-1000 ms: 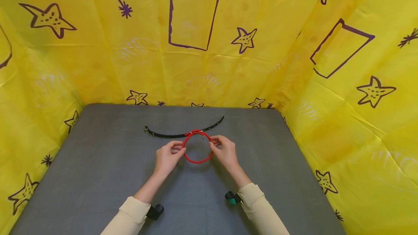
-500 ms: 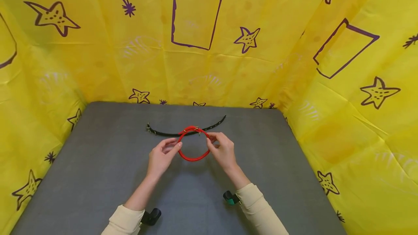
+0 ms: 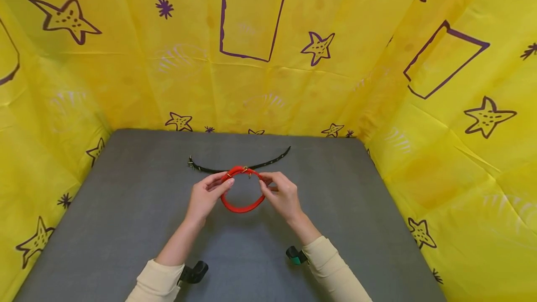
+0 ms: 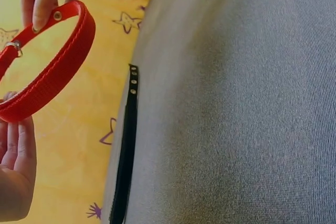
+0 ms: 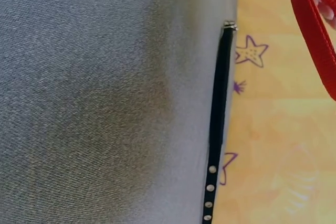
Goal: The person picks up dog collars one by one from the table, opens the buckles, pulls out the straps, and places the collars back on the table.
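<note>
A red collar, buckled into a ring, is held up above the table between both hands. My left hand pinches its left side between thumb and fingers. The right side is pinched by my right hand. In the left wrist view the red collar shows metal eyelets and a silver-coloured buckle, with the right hand's fingers beside the eyelets. Behind the ring, a black collar lies unbuckled in a shallow curve on the table. Its buckle end points left and its eyelet end right; the ring hides part of its middle.
The grey table spreads around the hands. Yellow cloth walls with purple drawings stand behind it and along both sides. Dark wrist devices sit under both cuffs.
Both hands have shifted a little to the left with the red collar. The ring has turned so that more of its lower band shows. The black collar has stayed in place.
</note>
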Demonstrator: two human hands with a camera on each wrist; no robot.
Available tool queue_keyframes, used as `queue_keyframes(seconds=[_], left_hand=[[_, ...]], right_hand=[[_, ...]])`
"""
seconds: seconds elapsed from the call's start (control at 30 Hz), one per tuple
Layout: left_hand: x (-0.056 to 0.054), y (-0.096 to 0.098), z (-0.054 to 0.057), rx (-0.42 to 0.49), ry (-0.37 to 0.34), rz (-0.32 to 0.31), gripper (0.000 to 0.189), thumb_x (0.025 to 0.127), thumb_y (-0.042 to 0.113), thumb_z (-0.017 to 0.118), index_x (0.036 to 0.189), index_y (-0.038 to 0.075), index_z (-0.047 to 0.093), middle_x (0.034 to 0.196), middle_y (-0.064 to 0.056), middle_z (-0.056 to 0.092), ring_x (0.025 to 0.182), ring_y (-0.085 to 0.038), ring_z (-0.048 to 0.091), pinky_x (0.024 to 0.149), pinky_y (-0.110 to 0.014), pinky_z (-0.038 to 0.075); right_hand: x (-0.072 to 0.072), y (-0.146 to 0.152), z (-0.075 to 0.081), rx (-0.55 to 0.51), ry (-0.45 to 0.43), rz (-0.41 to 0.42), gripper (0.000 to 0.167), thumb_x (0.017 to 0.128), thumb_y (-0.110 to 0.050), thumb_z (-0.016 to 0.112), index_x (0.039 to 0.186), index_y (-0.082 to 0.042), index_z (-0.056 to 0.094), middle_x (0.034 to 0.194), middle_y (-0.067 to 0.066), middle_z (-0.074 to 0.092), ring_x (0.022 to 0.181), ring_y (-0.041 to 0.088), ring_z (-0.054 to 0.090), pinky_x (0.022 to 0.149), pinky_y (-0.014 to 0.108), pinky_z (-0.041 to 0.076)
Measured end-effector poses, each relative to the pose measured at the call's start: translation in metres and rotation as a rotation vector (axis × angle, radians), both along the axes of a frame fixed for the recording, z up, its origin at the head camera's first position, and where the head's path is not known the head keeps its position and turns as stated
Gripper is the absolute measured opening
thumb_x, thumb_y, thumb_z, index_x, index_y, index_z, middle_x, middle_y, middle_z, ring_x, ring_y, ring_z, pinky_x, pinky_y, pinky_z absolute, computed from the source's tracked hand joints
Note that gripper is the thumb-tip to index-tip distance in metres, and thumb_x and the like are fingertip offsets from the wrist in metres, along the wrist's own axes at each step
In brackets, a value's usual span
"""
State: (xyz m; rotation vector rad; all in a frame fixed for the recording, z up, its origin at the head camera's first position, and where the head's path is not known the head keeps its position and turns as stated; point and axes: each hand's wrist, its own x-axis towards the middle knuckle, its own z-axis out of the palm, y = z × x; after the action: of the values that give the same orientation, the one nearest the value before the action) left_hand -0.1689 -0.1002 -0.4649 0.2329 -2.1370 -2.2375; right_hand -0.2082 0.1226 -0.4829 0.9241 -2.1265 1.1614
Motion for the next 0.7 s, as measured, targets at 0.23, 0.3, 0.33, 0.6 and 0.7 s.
queue_keyframes(seconds=[0.23, 0.3, 0.33, 0.6, 0.7], left_hand=[[-0.001, 0.0, 0.0, -0.113, 0.099, 0.025, 0.039, 0.081, 0.027, 0.081, 0.112, 0.005, 0.072, 0.093, -0.009, 0.073, 0.078, -0.012, 0.07, 0.07, -0.028, 0.056], [-0.001, -0.001, -0.001, -0.195, 0.154, 0.032, 0.036, 0.081, 0.027, 0.082, 0.11, 0.008, 0.074, 0.092, -0.007, 0.073, 0.076, -0.011, 0.069, 0.066, -0.026, 0.055], [-0.001, -0.001, -0.001, -0.245, 0.194, 0.034, 0.034, 0.081, 0.027, 0.082, 0.108, 0.009, 0.075, 0.09, -0.006, 0.073, 0.076, -0.01, 0.069, 0.064, -0.025, 0.055], [0.004, -0.002, -0.008, -0.729, 0.59, 0.015, 0.03, 0.077, 0.021, 0.084, 0.105, 0.012, 0.076, 0.091, -0.001, 0.073, 0.066, -0.012, 0.063, 0.054, -0.026, 0.049], [0.007, 0.0, -0.012, -0.809, 0.664, -0.017, 0.03, 0.077, 0.021, 0.084, 0.104, 0.012, 0.076, 0.092, 0.0, 0.073, 0.071, -0.014, 0.064, 0.057, -0.029, 0.051]], right_hand=[[-0.001, 0.002, -0.001, 0.044, 0.014, 0.056, 0.027, 0.081, 0.004, 0.074, 0.106, -0.004, 0.069, 0.093, 0.004, 0.066, 0.082, 0.014, 0.065, 0.066, 0.018, 0.054], [-0.001, 0.002, -0.001, 0.057, -0.007, 0.072, 0.026, 0.082, 0.004, 0.074, 0.106, -0.004, 0.069, 0.095, 0.004, 0.066, 0.083, 0.014, 0.065, 0.066, 0.018, 0.055], [-0.002, 0.003, -0.001, 0.063, -0.021, 0.079, 0.025, 0.082, 0.003, 0.074, 0.106, -0.004, 0.068, 0.096, 0.004, 0.066, 0.084, 0.015, 0.065, 0.067, 0.018, 0.055], [-0.003, 0.002, 0.011, 0.127, -0.019, 0.186, 0.031, 0.083, -0.001, 0.075, 0.113, -0.004, 0.066, 0.105, 0.008, 0.065, 0.093, 0.019, 0.064, 0.076, 0.02, 0.054], [-0.001, -0.001, 0.02, 0.201, 0.029, 0.241, 0.037, 0.083, -0.005, 0.078, 0.118, -0.007, 0.066, 0.112, 0.005, 0.065, 0.103, 0.017, 0.062, 0.087, 0.023, 0.052]])
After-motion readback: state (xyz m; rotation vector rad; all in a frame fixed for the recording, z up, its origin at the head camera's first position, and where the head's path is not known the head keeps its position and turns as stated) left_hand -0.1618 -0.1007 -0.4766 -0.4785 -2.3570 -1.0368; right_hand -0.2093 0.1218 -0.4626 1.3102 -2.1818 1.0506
